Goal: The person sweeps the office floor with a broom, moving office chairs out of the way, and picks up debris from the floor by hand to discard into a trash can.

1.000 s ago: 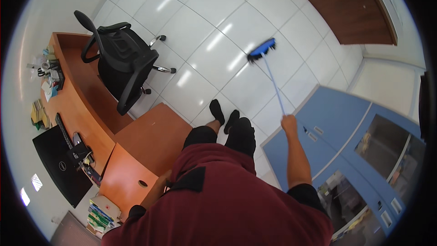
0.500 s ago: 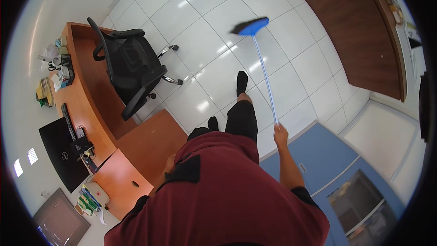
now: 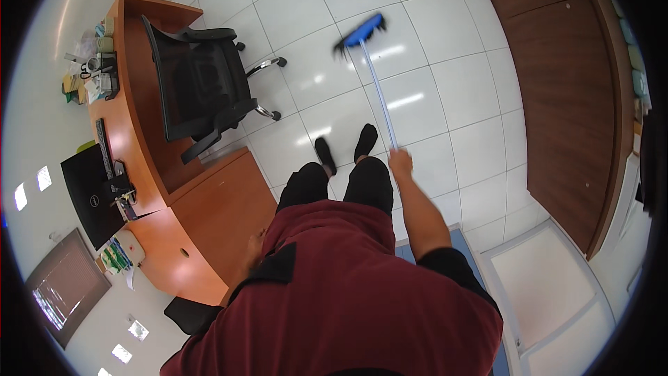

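Observation:
My right hand (image 3: 401,165) is closed round the top end of the pale blue handle of a broom (image 3: 379,94). The broom slants forward and a little left, and its blue head with dark bristles (image 3: 364,30) is at the white tiled floor (image 3: 445,97), beyond my feet. Close to my left hip hangs my left hand (image 3: 256,242), next to the wooden desk's side. The shirt partly covers it and its fingers are too small to read; I see nothing in it.
A black wheeled office chair (image 3: 202,83) stands left at an orange-brown desk (image 3: 118,139) with a monitor (image 3: 96,195) on it. A dark brown cabinet (image 3: 570,97) runs along the right. A blue cabinet (image 3: 463,244) is beside me at the lower right.
The broom's head has swung left and tilted the other way, with my right hand moving forward and left. My left foot has come forward beside the right one, and the view has turned.

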The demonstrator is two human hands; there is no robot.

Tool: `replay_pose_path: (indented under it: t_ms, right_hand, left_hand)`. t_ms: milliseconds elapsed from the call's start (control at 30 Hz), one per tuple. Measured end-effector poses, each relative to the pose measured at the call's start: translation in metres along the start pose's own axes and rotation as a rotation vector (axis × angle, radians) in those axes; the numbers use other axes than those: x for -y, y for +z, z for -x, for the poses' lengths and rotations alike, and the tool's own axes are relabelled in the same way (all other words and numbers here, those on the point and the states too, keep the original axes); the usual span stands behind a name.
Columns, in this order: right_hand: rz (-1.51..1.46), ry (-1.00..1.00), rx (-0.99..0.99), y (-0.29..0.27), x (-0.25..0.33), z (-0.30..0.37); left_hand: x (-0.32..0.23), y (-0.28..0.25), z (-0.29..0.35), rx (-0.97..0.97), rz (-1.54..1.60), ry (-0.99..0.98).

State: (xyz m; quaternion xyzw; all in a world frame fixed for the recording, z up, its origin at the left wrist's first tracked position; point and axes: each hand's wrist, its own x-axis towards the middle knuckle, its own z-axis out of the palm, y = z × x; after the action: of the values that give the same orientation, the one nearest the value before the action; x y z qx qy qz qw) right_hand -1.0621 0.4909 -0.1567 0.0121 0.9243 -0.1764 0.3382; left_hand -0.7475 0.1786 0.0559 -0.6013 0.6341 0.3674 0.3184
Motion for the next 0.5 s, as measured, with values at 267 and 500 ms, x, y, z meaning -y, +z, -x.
replay_pose_path:
  t_ms: [267,500]
  right_hand:
    - [-0.290,-0.022,0.018,-0.054,0.069,-0.099]
    - [-0.089,0.196,0.067,-0.105,-0.065,0.141]
  left_hand:
    - [-0.055,0.003,-0.028,0.043,0.135,0.041]
    - [-0.104,0.003,-0.131,0.212,0.124,0.239]
